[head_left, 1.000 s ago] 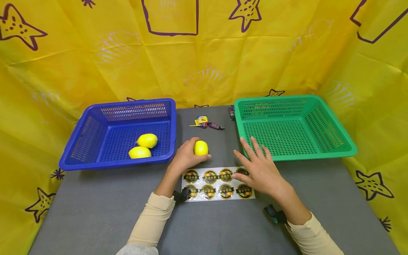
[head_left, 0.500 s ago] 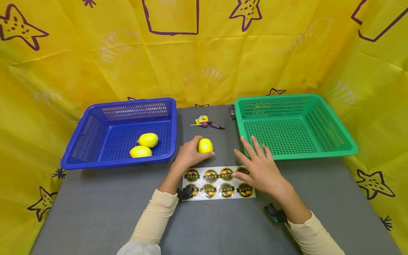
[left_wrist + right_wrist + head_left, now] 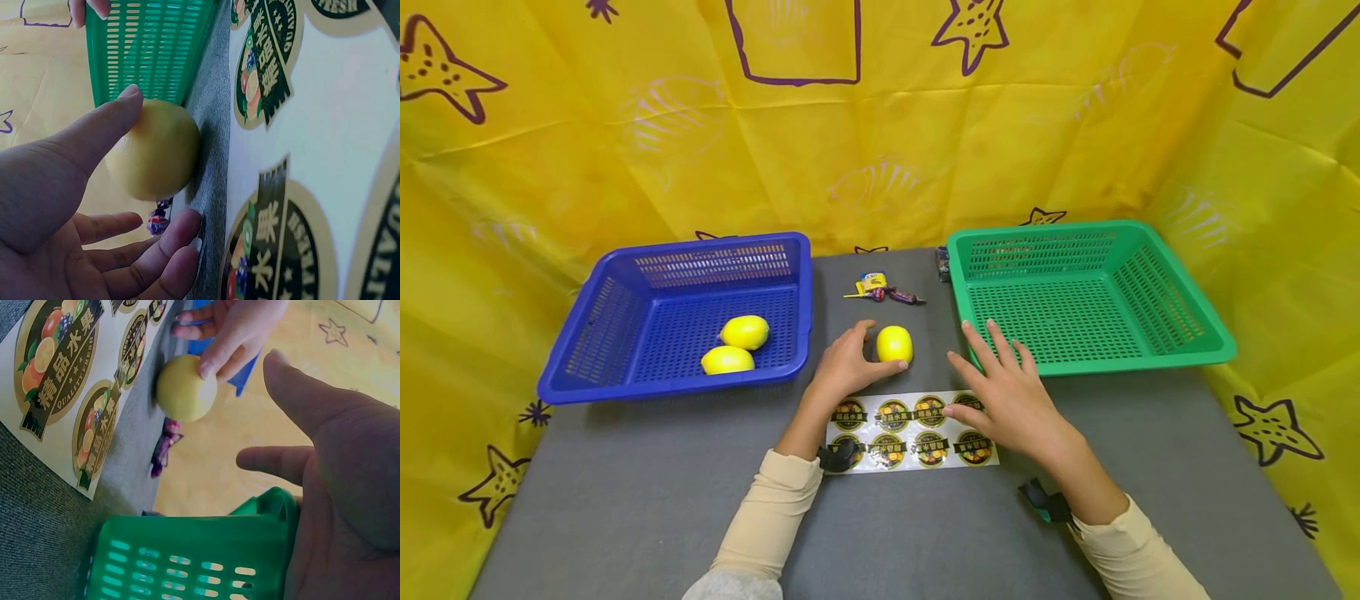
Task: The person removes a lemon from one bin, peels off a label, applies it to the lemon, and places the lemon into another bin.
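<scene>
A yellow lemon (image 3: 895,343) sits on the grey table between the two baskets, just above a white sheet of round fruit stickers (image 3: 891,427). My left hand (image 3: 853,367) lies beside the lemon with its fingers loosened. Its thumb (image 3: 103,128) and fingertips touch the fruit's side without closing round it. My right hand (image 3: 1003,398) lies flat with spread fingers over the sheet's right end, its thumb on a sticker. Its fingertips reach the front left corner of the green basket (image 3: 1097,363). It holds nothing.
A blue basket (image 3: 662,387) at the left holds two more lemons (image 3: 745,332) (image 3: 727,360). A few wrapped candies (image 3: 883,290) lie behind the lemon, between the baskets. Yellow cloth with purple stars walls in the table at the back and sides.
The lemon has shifted a little to the right on the table. My left hand, which gripped it before, has loosened its fingers. The right hand has stayed put.
</scene>
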Demonstrator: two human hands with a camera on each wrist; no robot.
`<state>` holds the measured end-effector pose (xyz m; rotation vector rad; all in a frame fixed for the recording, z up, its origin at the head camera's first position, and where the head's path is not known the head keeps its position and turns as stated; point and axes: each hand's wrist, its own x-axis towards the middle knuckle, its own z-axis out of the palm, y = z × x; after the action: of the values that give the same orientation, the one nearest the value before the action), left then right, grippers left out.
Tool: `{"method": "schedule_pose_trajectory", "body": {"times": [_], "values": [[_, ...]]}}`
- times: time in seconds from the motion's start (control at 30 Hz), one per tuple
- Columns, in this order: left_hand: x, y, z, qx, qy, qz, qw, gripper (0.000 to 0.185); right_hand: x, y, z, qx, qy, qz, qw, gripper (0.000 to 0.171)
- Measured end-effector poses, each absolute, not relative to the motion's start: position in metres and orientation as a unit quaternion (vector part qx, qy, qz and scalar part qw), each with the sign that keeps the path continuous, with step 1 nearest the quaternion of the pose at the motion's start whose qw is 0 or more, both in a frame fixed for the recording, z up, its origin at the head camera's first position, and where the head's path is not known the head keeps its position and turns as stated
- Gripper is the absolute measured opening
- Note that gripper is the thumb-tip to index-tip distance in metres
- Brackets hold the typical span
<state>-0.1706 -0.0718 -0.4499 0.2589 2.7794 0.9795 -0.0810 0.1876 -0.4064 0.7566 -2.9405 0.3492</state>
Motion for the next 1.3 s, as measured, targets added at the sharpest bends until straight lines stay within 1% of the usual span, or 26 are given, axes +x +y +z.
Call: {"method": "schedule_pose_trajectory", "body": {"times": [0.2, 0.33, 0.4, 0.5, 0.57, 0.6, 0.63, 0.67, 0.73, 0.83, 0.9, 1.0, 1.3], "values": [[-0.167, -0.077, -0.45, 0.096, 0.933, 0.334, 0.098, 0.098, -0.081, 0.188, -0.406, 0.247, -0.961, 0.112, 0.046, 0.073], [-0.156, -0.086, -0.446, 0.092, 0.929, 0.34, 0.112, 0.093, -0.08, 0.189, -0.404, 0.253, -0.96, 0.104, 0.062, 0.072], [-0.15, -0.092, -0.443, 0.097, 0.93, 0.334, 0.12, 0.085, -0.08, 0.19, -0.4, 0.266, -0.955, 0.102, 0.086, 0.069], [-0.139, -0.102, -0.44, 0.121, 0.933, 0.312, 0.132, 0.069, -0.077, 0.186, -0.398, 0.311, -0.932, 0.123, 0.141, 0.064], [-0.133, -0.109, -0.437, 0.143, 0.935, 0.292, 0.141, 0.057, -0.075, 0.179, -0.399, 0.356, -0.908, 0.151, 0.159, 0.061], [-0.131, -0.112, -0.436, 0.153, 0.936, 0.282, 0.146, 0.053, -0.074, 0.175, -0.401, 0.379, -0.897, 0.165, 0.157, 0.06], [-0.129, -0.115, -0.435, 0.161, 0.936, 0.273, 0.15, 0.05, -0.073, 0.171, -0.404, 0.397, -0.889, 0.175, 0.145, 0.059], [-0.127, -0.117, -0.435, 0.168, 0.937, 0.266, 0.154, 0.046, -0.072, 0.168, -0.407, 0.41, -0.885, 0.183, 0.12, 0.059], [-0.126, -0.12, -0.434, 0.179, 0.937, 0.254, 0.158, 0.043, -0.072, 0.164, -0.414, 0.417, -0.888, 0.188, 0.052, 0.06], [-0.126, -0.122, -0.435, 0.188, 0.937, 0.247, 0.16, 0.042, -0.074, 0.165, -0.426, 0.393, -0.902, 0.173, -0.051, 0.063], [-0.127, -0.123, -0.436, 0.193, 0.936, 0.247, 0.16, 0.042, -0.076, 0.169, -0.432, 0.377, -0.907, 0.165, -0.091, 0.065], [-0.127, -0.123, -0.437, 0.196, 0.935, 0.248, 0.16, 0.042, -0.079, 0.173, -0.438, 0.368, -0.907, 0.17, -0.118, 0.066], [-0.126, -0.129, -0.441, 0.211, 0.928, 0.262, 0.162, 0.043, -0.083, 0.171, -0.441, 0.373, -0.899, 0.178, -0.143, 0.066]]}}
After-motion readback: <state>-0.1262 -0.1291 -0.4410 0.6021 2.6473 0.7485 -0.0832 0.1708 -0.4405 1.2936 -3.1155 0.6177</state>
